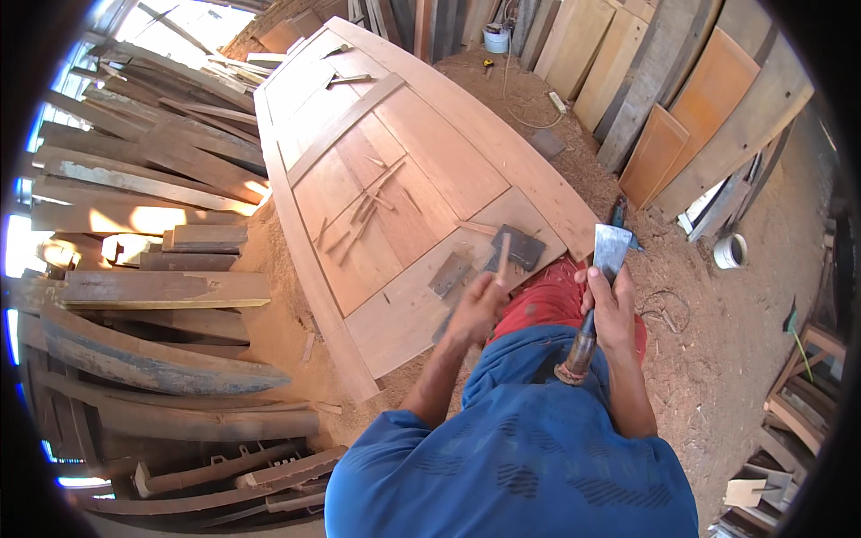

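My right hand (613, 309) is closed around a wide chisel (612, 251), its broad metal blade pointing up and away and its wooden handle toward my body. My left hand (482, 307) grips a thin wooden stick (504, 253) that stands up from the fist. Below and ahead of both hands lies a large panelled wooden door (430, 134). On its near end are a dark flat block (529, 252) and a greyish rectangular block (450, 274), close to my left hand. Several small wood strips (363, 208) lie scattered on the middle panels.
A hammer (337, 50) and another wooden-handled tool (350, 79) rest on the door's far end. Stacked planks (166, 289) crowd the left side. Boards (628, 90) lean at the far right. A white bucket (730, 251) lies on the sawdust-covered floor, right.
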{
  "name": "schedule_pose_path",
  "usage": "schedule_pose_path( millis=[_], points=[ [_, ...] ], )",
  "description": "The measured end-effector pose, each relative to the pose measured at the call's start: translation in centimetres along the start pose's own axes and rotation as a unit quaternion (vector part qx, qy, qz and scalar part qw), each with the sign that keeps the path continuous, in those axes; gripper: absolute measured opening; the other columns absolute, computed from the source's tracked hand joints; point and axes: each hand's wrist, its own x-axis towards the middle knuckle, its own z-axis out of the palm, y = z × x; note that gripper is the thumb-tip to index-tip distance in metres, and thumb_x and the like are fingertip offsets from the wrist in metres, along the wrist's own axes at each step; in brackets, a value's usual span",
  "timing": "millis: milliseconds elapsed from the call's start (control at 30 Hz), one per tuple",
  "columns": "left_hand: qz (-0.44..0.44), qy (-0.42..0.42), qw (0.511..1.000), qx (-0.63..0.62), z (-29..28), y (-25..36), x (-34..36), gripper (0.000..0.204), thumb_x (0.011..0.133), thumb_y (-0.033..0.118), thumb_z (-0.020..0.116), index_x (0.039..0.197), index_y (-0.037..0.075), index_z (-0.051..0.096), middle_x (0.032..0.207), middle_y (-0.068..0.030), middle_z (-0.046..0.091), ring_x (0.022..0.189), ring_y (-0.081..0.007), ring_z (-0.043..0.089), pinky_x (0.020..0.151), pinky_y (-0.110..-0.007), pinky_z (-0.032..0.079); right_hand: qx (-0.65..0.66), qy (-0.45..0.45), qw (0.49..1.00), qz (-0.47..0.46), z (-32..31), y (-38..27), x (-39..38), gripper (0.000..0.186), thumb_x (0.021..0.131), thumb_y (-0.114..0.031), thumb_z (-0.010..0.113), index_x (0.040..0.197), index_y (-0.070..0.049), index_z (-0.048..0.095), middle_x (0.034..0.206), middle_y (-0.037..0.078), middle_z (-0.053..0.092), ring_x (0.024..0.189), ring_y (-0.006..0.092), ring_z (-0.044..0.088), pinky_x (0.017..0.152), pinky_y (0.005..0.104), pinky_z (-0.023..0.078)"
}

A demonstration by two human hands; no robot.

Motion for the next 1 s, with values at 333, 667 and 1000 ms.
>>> schedule_pose_path(
  millis=[333, 667, 1000],
  points=[
    [0.231, 0.369, 0.771, 0.464, -13.2, 1.2, 10.5, 0.04, 0.089, 0.028, 0.069, 0.12, 0.004, 0.061, 0.108, -0.0201, 0.063, 0.1, -0.0349, 0.06, 0.087, -0.045, 0.048, 0.012, -0.029, 0.998, 0.051, 0.1, 2.3, -0.1, 0.016, 0.101, -0.015, 0.051, 0.11, -0.001, 0.05, 0.087, 0.008, 0.063, 0.052, 0.0051, 0.048, 0.046, 0.0216, 0.042],
    [0.225, 0.133, 0.767, 0.586, -7.3, -3.4, 14.9, 0.032, 0.08, 0.014, 0.07, 0.111, 0.015, 0.065, 0.119, -0.0157, 0.057, 0.113, -0.0376, 0.049, 0.096, -0.048, 0.04, -0.014, -0.014, 0.998, 0.052, -0.2, 2.1, -0.8, 0.017, 0.101, -0.015, 0.05, 0.113, -0.003, 0.049, 0.087, 0.006, 0.062, 0.054, 0.0043, 0.047, 0.048, 0.0204, 0.043],
    [0.178, 0.135, 0.97, 0.098, -9.4, -1.5, 11.6, 0.015, 0.096, 0.011, 0.058, 0.11, 0.004, 0.055, 0.103, -0.0121, 0.061, 0.084, -0.0255, 0.063, 0.069, -0.039, 0.054, 0.053, -0.016, 0.995, 0.087, 0.1, 1.7, -0.6, 0.015, 0.099, -0.014, 0.054, 0.109, -0.003, 0.05, 0.087, 0.008, 0.064, 0.053, 0.0048, 0.048, 0.046, 0.0213, 0.043]
  ],
)
